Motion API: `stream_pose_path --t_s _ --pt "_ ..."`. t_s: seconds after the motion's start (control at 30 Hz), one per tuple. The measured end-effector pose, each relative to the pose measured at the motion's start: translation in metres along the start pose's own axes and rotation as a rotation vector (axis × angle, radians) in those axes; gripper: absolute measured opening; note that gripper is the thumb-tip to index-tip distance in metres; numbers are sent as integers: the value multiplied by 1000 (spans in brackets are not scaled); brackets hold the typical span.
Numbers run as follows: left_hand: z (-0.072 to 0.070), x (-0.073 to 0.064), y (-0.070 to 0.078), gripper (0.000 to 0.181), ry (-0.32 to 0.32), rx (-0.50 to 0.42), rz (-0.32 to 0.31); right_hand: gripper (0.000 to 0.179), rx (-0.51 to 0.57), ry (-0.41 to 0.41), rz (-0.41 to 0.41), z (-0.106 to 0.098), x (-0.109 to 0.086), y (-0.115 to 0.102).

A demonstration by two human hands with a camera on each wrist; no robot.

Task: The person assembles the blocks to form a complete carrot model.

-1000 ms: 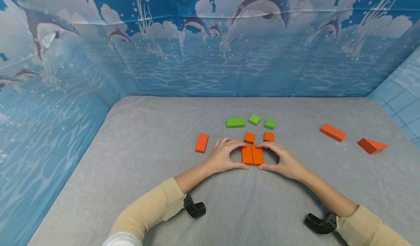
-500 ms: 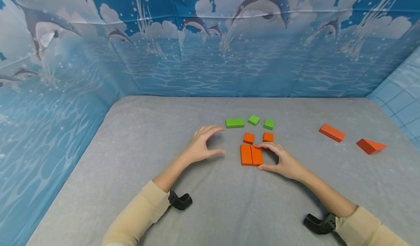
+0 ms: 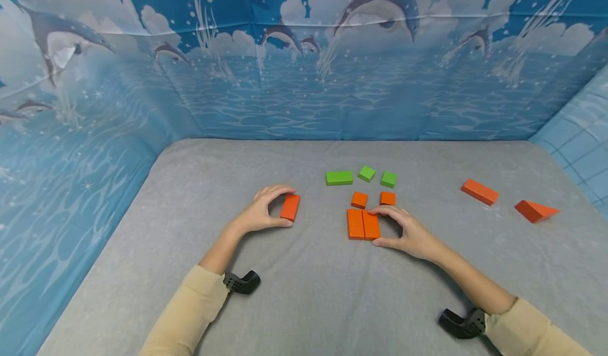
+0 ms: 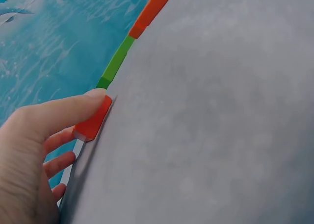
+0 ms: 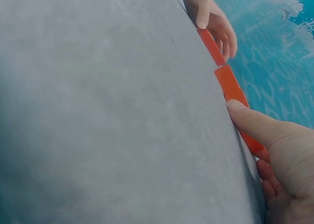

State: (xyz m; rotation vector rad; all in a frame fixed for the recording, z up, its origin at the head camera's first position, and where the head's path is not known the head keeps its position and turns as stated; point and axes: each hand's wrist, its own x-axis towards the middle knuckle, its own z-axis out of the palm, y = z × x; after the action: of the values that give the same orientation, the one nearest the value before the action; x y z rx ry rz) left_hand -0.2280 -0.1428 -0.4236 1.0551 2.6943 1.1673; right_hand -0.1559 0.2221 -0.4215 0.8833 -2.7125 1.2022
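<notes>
My left hand (image 3: pixel 258 212) pinches a red-orange rectangular block (image 3: pixel 290 207) by its near and far ends, left of the other blocks. The left wrist view shows the thumb on one end of that same block (image 4: pixel 92 122), fingers behind it. Two orange rectangular blocks lie flat side by side in the middle, a left one (image 3: pixel 355 225) and a right one (image 3: pixel 371 226). My right hand (image 3: pixel 412 234) holds the right one between thumb at its near end and fingers at its far end. Just beyond the pair sit two small orange blocks (image 3: pixel 359 200).
Farther back lie a long green block (image 3: pixel 339 178) and two small green blocks (image 3: pixel 367 174). Off to the right are an orange rectangular block (image 3: pixel 480 192) and an orange triangular block (image 3: pixel 537 211). A dolphin-print curtain (image 3: pixel 294 97) borders the grey surface (image 3: pixel 328 298).
My left hand has let go of the left block of the pair, moved left and taken hold of the separate red-orange block. The right hand has stayed in place.
</notes>
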Motion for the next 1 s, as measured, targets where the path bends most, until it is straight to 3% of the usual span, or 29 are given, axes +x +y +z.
stream_pose_path --t_s 0.5,0.73,1.0 --pt "1 2 0 56 -4 -32 -16 56 3 -10 -12 -3 2 2" --pt "9 14 24 55 24 -90 -9 60 7 0 -26 -2 3 5" --pt "40 28 55 53 17 -131 24 57 -2 -12 -9 -3 3 7"
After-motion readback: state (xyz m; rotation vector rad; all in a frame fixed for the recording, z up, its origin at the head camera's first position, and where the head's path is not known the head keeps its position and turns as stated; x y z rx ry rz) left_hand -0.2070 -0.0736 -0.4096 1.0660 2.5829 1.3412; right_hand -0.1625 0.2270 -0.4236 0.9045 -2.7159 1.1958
